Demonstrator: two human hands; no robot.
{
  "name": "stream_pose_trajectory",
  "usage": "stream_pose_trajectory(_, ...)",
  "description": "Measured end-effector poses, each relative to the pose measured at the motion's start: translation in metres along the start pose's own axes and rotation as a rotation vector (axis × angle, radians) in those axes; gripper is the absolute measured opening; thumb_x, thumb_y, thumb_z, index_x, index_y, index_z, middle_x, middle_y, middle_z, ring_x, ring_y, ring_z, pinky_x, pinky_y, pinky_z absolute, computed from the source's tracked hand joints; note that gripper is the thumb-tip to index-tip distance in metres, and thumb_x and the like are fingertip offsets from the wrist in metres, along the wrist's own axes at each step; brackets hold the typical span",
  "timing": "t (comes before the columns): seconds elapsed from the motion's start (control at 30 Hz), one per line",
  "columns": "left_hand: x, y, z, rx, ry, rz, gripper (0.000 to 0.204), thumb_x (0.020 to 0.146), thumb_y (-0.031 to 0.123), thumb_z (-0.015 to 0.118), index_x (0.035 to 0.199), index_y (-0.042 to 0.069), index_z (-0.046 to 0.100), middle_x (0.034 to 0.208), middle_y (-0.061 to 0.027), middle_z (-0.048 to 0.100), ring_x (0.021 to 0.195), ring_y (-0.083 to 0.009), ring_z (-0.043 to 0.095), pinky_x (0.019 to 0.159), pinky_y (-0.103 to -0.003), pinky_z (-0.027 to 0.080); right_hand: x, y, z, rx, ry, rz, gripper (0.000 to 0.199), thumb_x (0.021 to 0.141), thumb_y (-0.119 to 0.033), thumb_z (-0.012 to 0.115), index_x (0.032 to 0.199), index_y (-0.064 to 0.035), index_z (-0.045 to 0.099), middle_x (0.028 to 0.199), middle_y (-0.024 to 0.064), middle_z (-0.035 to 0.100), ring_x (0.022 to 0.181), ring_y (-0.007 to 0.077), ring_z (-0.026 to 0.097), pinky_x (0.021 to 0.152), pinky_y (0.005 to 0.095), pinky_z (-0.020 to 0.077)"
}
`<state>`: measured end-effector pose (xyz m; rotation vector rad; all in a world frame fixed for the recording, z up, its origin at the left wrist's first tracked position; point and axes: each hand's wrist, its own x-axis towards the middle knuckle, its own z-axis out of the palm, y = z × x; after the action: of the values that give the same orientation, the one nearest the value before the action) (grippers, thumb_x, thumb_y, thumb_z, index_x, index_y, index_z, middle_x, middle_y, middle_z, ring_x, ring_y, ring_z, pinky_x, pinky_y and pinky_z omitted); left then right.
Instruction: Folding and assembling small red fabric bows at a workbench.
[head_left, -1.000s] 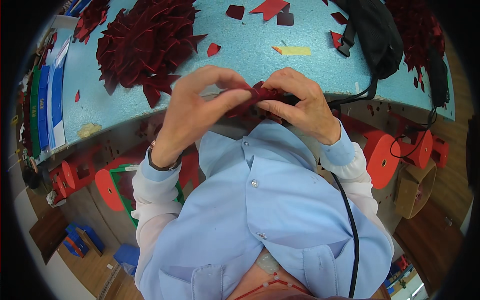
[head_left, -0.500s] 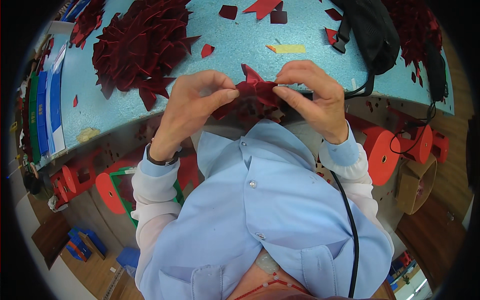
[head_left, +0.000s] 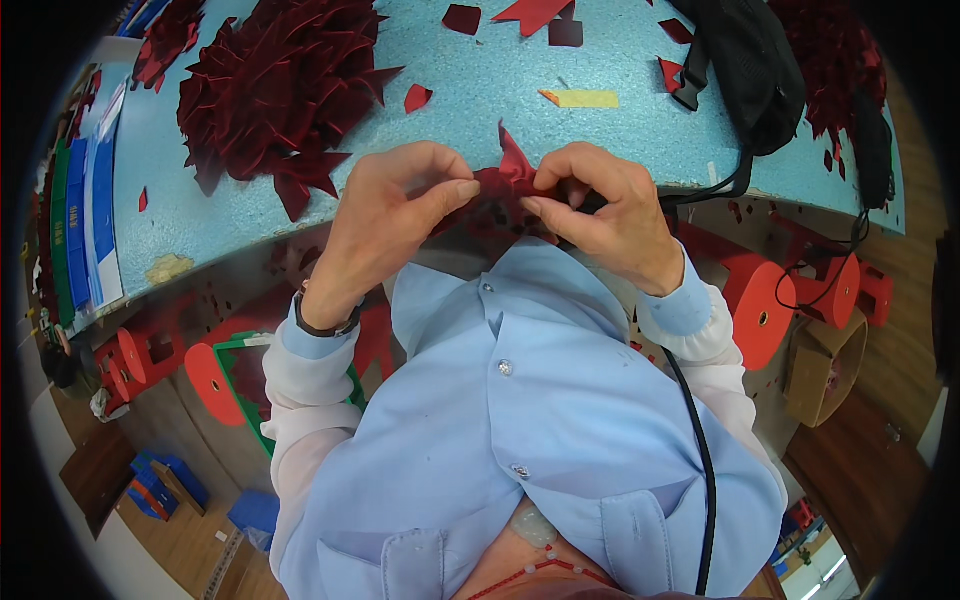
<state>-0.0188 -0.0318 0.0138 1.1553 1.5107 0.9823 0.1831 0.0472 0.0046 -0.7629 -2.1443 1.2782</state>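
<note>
Over the near edge of the blue table, a dark red velvet bow (head_left: 512, 172) is stretched between my hands. Thumb and forefinger of my left hand (head_left: 395, 205) pinch its left side. My right hand (head_left: 612, 205) pinches the other side close to the middle, where a brighter red tip sticks up. The lower part of the bow hangs down below the table edge, partly in shadow. A big heap of dark red velvet bows (head_left: 275, 95) lies on the table beyond my left hand.
Red fabric scraps (head_left: 418, 97) and a yellow strip (head_left: 587, 98) lie on the table (head_left: 480, 90). At the right rests a black bag (head_left: 745, 75) with a strap. Blue folders (head_left: 100, 220) line the left edge. Red stools (head_left: 765, 315) and a cardboard box (head_left: 826, 370) stand below.
My right hand has shifted left along the bow, toward its middle. The bright red tip now points up higher. My left hand keeps its pinch nearly in place.
</note>
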Motion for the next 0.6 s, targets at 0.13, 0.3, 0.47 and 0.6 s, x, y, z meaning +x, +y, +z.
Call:
stream_pose_trajectory(0.13,-0.001,-0.005,0.004,0.213,0.151,0.288,0.009,0.076,0.005,0.066,0.08,-0.002,0.06,0.069,-0.0016,0.058,0.066,-0.0098,0.052,0.058,-0.023,0.039,0.005,0.0,0.0,0.204,-0.141,0.294,0.013,0.075,-0.005,0.07,0.08,-0.001,0.059,0.073,0.0014,0.06,0.058,0.0056,0.05,0.051,0.0207,0.0403)
stream_pose_trajectory(0.3,0.002,0.0,0.008,0.404,0.557,0.669,0.009,0.075,0.004,0.067,0.079,-0.001,0.061,0.073,-0.004,0.059,0.071,-0.0131,0.054,0.062,-0.025,0.041,0.004,0.007,0.007,0.596,-0.036,0.359,0.012,0.08,-0.007,0.068,0.081,-0.0003,0.058,0.071,0.0007,0.059,0.06,0.005,0.051,0.05,0.0193,0.0403)
stream_pose_trajectory(0.47,-0.041,-0.013,0.022,-0.011,0.328,0.361,0.009,0.076,0.003,0.067,0.081,-0.001,0.061,0.079,-0.0065,0.061,0.072,-0.0133,0.054,0.066,-0.025,0.042,0.002,0.001,0.011,0.656,0.065,0.358,0.011,0.081,-0.006,0.067,0.083,0.0005,0.058,0.072,0.0017,0.06,0.062,0.0061,0.053,0.053,0.0184,0.0419)
stream_pose_trajectory(0.6,-0.027,-0.012,0.031,-0.372,0.102,0.053,0.012,0.078,0.004,0.067,0.087,0.0,0.06,0.085,-0.0056,0.061,0.075,-0.0119,0.055,0.069,-0.023,0.043,-0.003,-0.004,0.017,0.669,0.05,0.363,0.01,0.081,-0.005,0.067,0.085,0.0007,0.059,0.073,0.0017,0.06,0.063,0.0061,0.053,0.054,0.0182,0.0418)
